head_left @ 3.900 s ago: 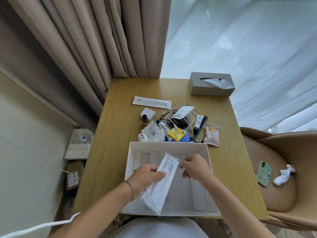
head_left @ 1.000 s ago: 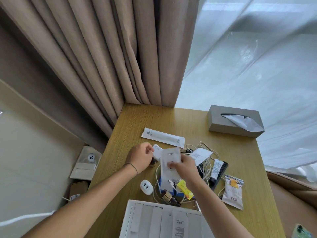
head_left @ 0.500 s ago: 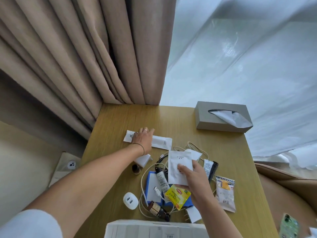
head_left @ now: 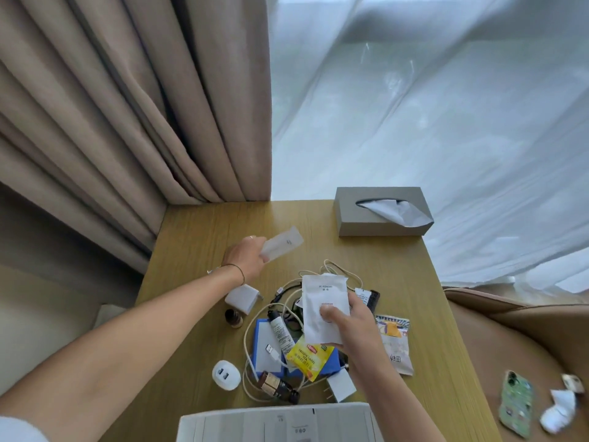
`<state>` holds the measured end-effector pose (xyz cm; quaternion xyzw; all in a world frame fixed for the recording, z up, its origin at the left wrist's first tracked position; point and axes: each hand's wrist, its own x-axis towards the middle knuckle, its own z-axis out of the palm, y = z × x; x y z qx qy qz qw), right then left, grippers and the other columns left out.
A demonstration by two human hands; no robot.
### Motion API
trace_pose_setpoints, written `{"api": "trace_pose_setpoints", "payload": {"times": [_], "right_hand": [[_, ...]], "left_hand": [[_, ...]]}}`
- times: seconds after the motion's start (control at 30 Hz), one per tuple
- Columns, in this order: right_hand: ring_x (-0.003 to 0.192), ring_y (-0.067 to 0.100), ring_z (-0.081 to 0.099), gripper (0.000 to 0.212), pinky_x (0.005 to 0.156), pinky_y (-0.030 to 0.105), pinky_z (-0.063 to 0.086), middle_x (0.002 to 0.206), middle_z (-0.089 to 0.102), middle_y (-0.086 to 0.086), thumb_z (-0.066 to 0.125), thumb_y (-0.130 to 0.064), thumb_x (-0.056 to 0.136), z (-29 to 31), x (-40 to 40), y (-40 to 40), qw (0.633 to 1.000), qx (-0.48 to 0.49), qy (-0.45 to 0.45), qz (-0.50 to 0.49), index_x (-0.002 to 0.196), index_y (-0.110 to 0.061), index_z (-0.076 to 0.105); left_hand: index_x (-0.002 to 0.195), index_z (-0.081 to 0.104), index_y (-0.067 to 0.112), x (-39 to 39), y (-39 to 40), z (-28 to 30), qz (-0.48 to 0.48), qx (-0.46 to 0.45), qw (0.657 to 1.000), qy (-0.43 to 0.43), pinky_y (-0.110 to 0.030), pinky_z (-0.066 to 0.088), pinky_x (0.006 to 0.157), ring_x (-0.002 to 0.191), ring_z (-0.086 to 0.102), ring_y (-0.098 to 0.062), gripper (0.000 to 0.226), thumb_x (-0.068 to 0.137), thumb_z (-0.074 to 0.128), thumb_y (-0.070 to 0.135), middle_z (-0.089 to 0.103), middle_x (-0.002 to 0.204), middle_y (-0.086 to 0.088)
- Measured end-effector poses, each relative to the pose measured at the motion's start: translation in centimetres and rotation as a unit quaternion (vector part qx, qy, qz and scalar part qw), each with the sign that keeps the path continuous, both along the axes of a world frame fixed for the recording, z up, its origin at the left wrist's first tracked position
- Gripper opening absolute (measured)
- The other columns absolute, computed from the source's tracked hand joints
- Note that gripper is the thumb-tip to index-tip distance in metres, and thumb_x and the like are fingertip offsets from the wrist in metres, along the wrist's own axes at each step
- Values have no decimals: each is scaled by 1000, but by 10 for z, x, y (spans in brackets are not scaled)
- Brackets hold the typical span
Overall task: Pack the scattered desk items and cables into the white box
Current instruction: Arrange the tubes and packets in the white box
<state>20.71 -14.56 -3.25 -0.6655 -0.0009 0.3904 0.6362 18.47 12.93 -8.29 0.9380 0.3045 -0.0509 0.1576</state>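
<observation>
A: What are the hands doing?

B: The left hand (head_left: 247, 261) grips a long white packet (head_left: 282, 247) lifted near the counter's (head_left: 204, 224) far left corner. The right hand (head_left: 349, 330) pinches a flat white pouch (head_left: 323, 309) above the cable tangle (head_left: 288, 301), probably to carry both in one trip.

A: And the white box (head_left: 277, 422)?

B: At the counter's near edge, closest to the person, so likely an easy drop.

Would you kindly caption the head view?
Left hand lifts a long sachet, right hand holds a white pouch above cables.
</observation>
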Motion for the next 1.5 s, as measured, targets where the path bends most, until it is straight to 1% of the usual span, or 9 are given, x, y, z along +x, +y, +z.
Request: {"api": "trace_pose_setpoints", "payload": {"times": [0.2, 0.3, 0.37, 0.5, 0.6, 0.73, 0.97, 1.2, 1.5], "right_hand": [[101, 30, 72, 54, 80, 40, 62, 109, 75, 9, 66, 13, 81, 23, -5, -18, 998, 35, -11, 43, 122, -22, 62], [99, 29, 73, 53, 80, 39, 62, 104, 77, 7, 67, 14, 79, 36, -11, -25, 998, 42, -10, 49, 119, -20, 64], [98, 29, 74, 50, 80, 39, 62, 103, 78, 7, 69, 13, 78, 45, -18, -30, 997, 53, -4, 54, 118, -17, 66], [96, 27, 76, 44, 73, 35, 63, 105, 78, 9, 70, 11, 82, 60, -33, -43, 995, 83, 3, 62, 119, -12, 66], [96, 26, 76, 42, 71, 33, 62, 106, 79, 8, 70, 10, 84, 67, -46, -54, 994, 88, 0, 63, 118, -12, 66], [90, 25, 77, 36, 66, 29, 60, 104, 79, 7, 69, 7, 85, 70, -63, -67, 995, 79, -17, 63, 115, -13, 69], [81, 17, 70, 27, 63, 26, 48, 99, 78, 3, 70, -2, 88, 65, -92, -89, 997, 69, -14, 36, 111, -16, 71], [83, 18, 69, 26, 65, 26, 51, 103, 78, 6, 69, -6, 90, 59, -108, -103, 998, 65, 5, 2, 113, -17, 71], [77, 9, 72, 25, 63, 26, 53, 94, 79, -3, 69, -7, 90, 56, -114, -119, 997, 58, 16, -44, 112, -19, 71]], "left_hand": [[95, 62, 14, -19, -29, 68, 115, -158, 972, -130, -36, 52, 63, 83, 65, -32, 9, 90, 56, 10, 66, 92, -9], [107, 64, 9, -40, -49, 100, 133, -233, 948, -172, -47, 56, 80, 93, 65, -32, 20, 90, 58, 3, 68, 103, -11], [115, 64, 12, -59, -65, 117, 142, -287, 927, -197, -46, 56, 86, 99, 65, -28, 27, 91, 60, 2, 69, 109, -8], [104, 65, 26, -101, -100, 140, 157, -373, 879, -252, -33, 56, 73, 95, 67, -14, 24, 91, 66, 6, 71, 103, 4], [102, 69, 24, -133, -124, 143, 167, -423, 852, -259, -32, 59, 72, 93, 71, -15, 20, 89, 70, 8, 74, 101, 2], [107, 72, 16, -167, -155, 135, 162, -459, 842, -231, -44, 61, 81, 96, 73, -23, 22, 87, 73, 7, 76, 102, -5], [104, 73, 11, -210, -202, 112, 159, -526, 820, -164, -37, 63, 70, 89, 76, -22, 25, 82, 77, 1, 79, 94, -4], [100, 73, 9, -234, -240, 85, 167, -568, 802, -75, -36, 62, 60, 81, 77, -24, 21, 81, 78, 2, 79, 89, -6], [104, 70, 3, -225, -267, 39, 160, -547, 820, 46, -29, 61, 60, 71, 76, -24, 23, 88, 75, 19, 79, 87, -11]]}}
